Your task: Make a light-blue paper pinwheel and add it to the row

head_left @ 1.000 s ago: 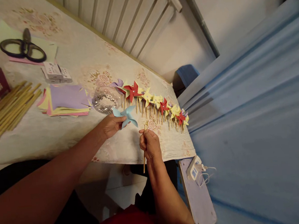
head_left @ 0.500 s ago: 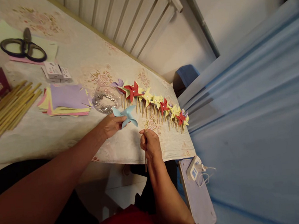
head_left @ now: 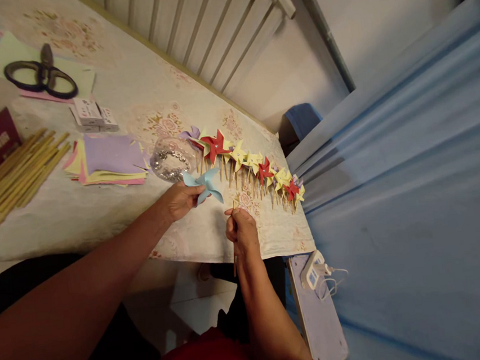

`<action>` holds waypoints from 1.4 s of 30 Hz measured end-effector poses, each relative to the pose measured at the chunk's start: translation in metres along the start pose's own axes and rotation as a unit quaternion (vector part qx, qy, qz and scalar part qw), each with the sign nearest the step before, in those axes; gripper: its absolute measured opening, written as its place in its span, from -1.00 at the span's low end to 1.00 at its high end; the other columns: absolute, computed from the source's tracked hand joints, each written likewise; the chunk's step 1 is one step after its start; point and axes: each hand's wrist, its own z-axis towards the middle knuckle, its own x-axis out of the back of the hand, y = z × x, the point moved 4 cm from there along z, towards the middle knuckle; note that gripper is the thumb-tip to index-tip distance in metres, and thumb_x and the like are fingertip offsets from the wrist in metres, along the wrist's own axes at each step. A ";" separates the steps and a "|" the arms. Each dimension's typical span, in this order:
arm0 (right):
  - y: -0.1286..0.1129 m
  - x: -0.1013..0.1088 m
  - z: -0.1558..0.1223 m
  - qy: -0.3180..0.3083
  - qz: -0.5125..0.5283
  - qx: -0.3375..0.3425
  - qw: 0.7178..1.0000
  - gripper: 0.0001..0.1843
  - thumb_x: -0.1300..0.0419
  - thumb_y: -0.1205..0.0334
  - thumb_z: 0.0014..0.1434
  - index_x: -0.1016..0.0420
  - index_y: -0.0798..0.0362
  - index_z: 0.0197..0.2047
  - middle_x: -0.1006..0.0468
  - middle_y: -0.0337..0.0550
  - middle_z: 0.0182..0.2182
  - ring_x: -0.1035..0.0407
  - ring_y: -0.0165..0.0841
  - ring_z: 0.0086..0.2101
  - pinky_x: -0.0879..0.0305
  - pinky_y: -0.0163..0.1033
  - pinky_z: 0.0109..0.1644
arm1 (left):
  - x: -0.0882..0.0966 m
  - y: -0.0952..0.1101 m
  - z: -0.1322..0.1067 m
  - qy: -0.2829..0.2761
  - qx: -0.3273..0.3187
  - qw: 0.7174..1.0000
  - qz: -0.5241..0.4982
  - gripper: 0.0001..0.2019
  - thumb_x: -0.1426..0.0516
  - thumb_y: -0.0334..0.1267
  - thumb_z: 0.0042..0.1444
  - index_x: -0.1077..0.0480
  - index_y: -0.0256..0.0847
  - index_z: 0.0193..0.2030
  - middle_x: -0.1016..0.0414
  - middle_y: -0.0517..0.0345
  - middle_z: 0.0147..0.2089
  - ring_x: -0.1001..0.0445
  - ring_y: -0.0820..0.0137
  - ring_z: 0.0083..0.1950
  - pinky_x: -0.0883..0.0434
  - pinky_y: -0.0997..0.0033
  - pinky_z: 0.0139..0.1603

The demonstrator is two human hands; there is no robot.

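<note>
The left hand (head_left: 180, 200) pinches a light-blue paper pinwheel (head_left: 205, 184) above the desk (head_left: 139, 99), just near of the pinwheel row (head_left: 249, 165). The right hand (head_left: 240, 231), to its right, is closed around a thin wooden stick (head_left: 235, 262).

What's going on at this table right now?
A person sits at a table. Their left hand holds a light blue paper pinwheel, while the right hand pinches a thin wooden stick close beside it. Beyond the hands lies a row of pinwheels on sticks, next to a clear tub of shiny bits, coloured paper squares, loose sticks and scissors.
</note>
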 end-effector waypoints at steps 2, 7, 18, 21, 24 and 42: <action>0.000 0.000 0.000 -0.001 0.006 0.002 1.000 -0.76 -0.19 0.02 0.06 -0.43 0.04 -0.38 -0.16 -0.51 -0.77 0.20 -0.58 -0.75 0.32 -0.39 -0.65 | 0.000 0.000 0.000 0.005 0.000 1.000 -0.002 -0.82 -0.40 -0.49 -0.15 -0.48 -0.33 -0.44 -0.53 0.18 -0.48 -0.46 0.50 -0.51 -0.40 0.52 -0.47; 0.002 -0.001 0.000 -0.003 0.025 -0.014 1.000 -0.77 -0.21 0.12 -0.02 -0.46 0.05 -0.29 -0.24 -0.50 -0.74 0.19 -0.60 -0.75 0.32 -0.40 -0.64 | -0.001 0.001 -0.001 0.002 0.002 1.000 -0.002 -0.82 -0.39 -0.49 -0.13 -0.48 -0.32 -0.42 -0.54 0.17 -0.46 -0.48 0.50 -0.48 -0.40 0.53 -0.45; 0.001 0.000 -0.002 0.010 -0.003 0.002 1.000 -0.77 -0.18 0.04 0.04 -0.42 0.05 -0.39 -0.16 -0.51 -0.78 0.18 -0.58 -0.75 0.32 -0.39 -0.66 | 0.000 0.000 0.000 0.007 -0.005 1.000 -0.005 -0.82 -0.39 -0.50 -0.14 -0.48 -0.33 -0.41 -0.53 0.16 -0.47 -0.46 0.49 -0.49 -0.39 0.52 -0.46; 0.002 -0.001 -0.002 -0.002 0.004 -0.002 1.000 -0.75 -0.20 0.05 0.03 -0.45 0.06 -0.32 -0.20 -0.50 -0.76 0.18 -0.59 -0.75 0.31 -0.39 -0.65 | 0.000 0.001 -0.001 0.010 -0.002 1.000 -0.010 -0.80 -0.39 -0.51 -0.17 -0.49 -0.34 -0.40 -0.54 0.16 -0.45 -0.48 0.49 -0.48 -0.41 0.52 -0.45; 0.004 0.000 -0.002 -0.004 -0.001 -0.008 1.000 -0.75 -0.22 0.06 0.02 -0.45 0.06 -0.30 -0.22 -0.50 -0.75 0.18 -0.59 -0.75 0.30 -0.39 -0.65 | -0.001 0.001 -0.002 0.009 0.001 1.000 -0.007 -0.81 -0.39 -0.51 -0.15 -0.48 -0.34 -0.40 -0.54 0.17 -0.45 -0.47 0.50 -0.49 -0.43 0.52 -0.43; 0.004 0.002 0.000 0.006 0.000 -0.015 1.000 -0.73 -0.16 0.19 -0.06 -0.47 0.08 -0.24 -0.30 -0.47 -0.70 0.13 -0.60 -0.73 0.29 -0.40 -0.62 | 0.001 0.000 0.000 -0.001 0.002 1.000 0.006 -0.84 -0.37 -0.49 -0.10 -0.48 -0.33 -0.41 -0.52 0.18 -0.48 -0.44 0.52 -0.50 -0.41 0.52 -0.43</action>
